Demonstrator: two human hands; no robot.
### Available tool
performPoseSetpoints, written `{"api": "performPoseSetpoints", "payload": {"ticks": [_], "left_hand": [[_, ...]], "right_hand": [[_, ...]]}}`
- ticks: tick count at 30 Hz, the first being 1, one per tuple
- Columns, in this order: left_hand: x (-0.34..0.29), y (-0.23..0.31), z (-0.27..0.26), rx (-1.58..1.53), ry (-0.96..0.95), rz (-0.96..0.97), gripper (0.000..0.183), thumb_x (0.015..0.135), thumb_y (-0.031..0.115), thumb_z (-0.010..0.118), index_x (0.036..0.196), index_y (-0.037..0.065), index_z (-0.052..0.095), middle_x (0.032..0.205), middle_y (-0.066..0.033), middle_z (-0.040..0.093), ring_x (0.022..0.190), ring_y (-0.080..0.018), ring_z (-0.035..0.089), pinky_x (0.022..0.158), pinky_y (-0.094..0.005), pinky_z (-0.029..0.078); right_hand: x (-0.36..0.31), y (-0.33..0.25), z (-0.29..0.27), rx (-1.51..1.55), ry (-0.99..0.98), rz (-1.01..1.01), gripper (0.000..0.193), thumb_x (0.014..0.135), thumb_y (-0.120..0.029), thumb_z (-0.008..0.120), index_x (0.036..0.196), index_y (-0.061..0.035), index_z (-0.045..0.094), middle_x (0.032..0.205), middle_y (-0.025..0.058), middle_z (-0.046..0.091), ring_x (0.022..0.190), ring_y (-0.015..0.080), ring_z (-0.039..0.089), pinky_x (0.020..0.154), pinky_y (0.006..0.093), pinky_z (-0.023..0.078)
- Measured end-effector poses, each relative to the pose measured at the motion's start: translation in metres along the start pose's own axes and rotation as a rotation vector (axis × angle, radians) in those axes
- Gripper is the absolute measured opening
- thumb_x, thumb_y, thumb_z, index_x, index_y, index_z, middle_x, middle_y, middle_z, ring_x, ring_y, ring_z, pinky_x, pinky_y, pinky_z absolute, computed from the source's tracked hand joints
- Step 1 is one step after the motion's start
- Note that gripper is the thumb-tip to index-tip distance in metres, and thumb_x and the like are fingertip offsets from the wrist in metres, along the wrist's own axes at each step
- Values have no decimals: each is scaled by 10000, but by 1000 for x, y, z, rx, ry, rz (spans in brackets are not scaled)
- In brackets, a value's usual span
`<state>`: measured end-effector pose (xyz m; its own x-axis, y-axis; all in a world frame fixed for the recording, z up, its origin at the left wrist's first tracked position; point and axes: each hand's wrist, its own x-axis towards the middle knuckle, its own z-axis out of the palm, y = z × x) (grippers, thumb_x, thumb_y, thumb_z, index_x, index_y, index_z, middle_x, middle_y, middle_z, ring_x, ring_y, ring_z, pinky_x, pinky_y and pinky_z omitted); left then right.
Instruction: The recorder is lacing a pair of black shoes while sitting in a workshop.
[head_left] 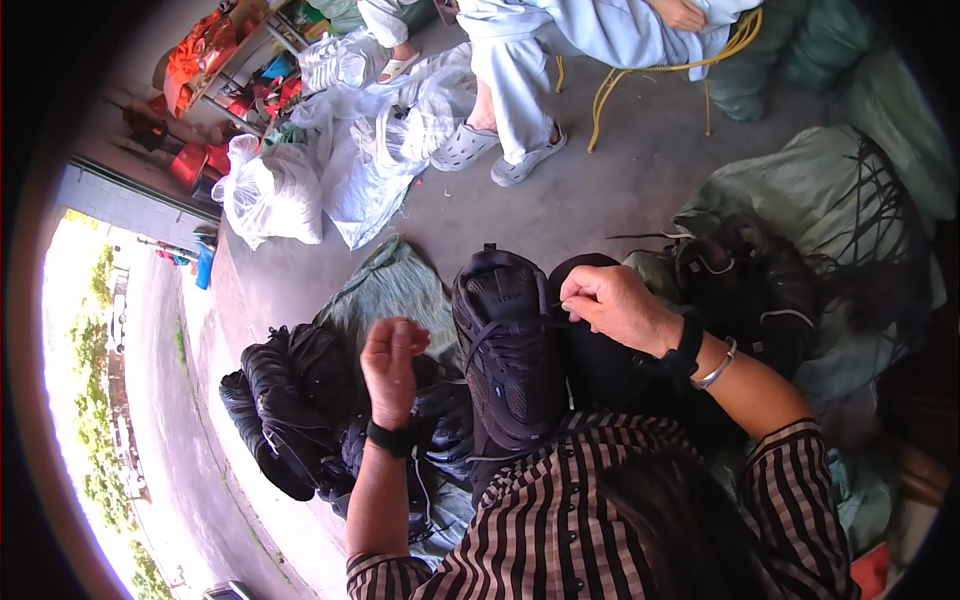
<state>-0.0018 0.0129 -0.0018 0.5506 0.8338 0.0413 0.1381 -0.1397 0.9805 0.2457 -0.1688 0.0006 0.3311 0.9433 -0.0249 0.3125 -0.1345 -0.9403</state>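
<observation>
A black lace-up sneaker [513, 370] rests on my lap, its toe toward me and its opening facing away. Its dark lace [497, 331] is threaded across the front. At the shoe's right side, my right hand [622, 305] is closed in a pinch on an end of that lace. My left hand [392, 368] is raised to the left of the shoe and does not touch it. Its fingers are curled closed; whether a thin lace end lies in them cannot be made out.
Piles of black shoes lie at my left [290, 400] and right [745, 270], on green woven sacks [390, 285]. Ahead, a person in pale blue trousers [510, 90] sits on a yellow-framed chair [600, 105]. White plastic bags [270, 195] stand beside a cluttered shelf [235, 75].
</observation>
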Motion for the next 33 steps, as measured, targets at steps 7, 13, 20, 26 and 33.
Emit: {"api": "performPoseSetpoints", "payload": {"ticks": [7, 13, 20, 26, 33], "left_hand": [[-11, 8, 36, -8, -292, -164, 167, 974, 181, 518, 932, 30, 574, 766, 33, 553, 666, -37, 468, 623, -189, 398], [-19, 4, 37, -127, -239, -186, 161, 928, 174, 607, 901, 15, 609, 801, 61, 566, 724, -23, 446, 660, -177, 369], [-18, 11, 39, -180, -280, -250, 166, 919, 168, 591, 854, 19, 625, 813, 32, 597, 785, -50, 507, 740, -208, 411], [-17, 12, 38, -283, -239, -330, 154, 912, 157, 590, 847, 23, 631, 783, 40, 590, 743, -36, 507, 696, -193, 420], [-13, 0, 50, -241, -150, -189, 200, 908, 221, 608, 807, 48, 607, 659, 94, 494, 588, -6, 417, 522, -181, 336]], "right_hand": [[9, 18, 10, -86, 70, -93, 46, 848, -48, 591, 840, -3, 590, 677, 69, 653, 604, 121, 627, 533, 251, 464], [8, 10, 14, -385, 152, -360, 96, 814, -73, 653, 824, -15, 578, 663, 118, 620, 584, 202, 629, 547, 285, 470], [10, -2, 4, 159, -119, 87, 44, 857, -19, 586, 840, 21, 577, 690, 42, 615, 596, 84, 591, 524, 225, 476], [12, -6, 2, 128, -170, 89, 26, 858, 8, 549, 867, 18, 571, 740, 51, 613, 601, 82, 574, 544, 219, 474], [14, -6, 2, 92, -185, 127, 34, 854, 25, 547, 880, 20, 568, 752, 55, 607, 615, 93, 573, 555, 222, 473]]}}
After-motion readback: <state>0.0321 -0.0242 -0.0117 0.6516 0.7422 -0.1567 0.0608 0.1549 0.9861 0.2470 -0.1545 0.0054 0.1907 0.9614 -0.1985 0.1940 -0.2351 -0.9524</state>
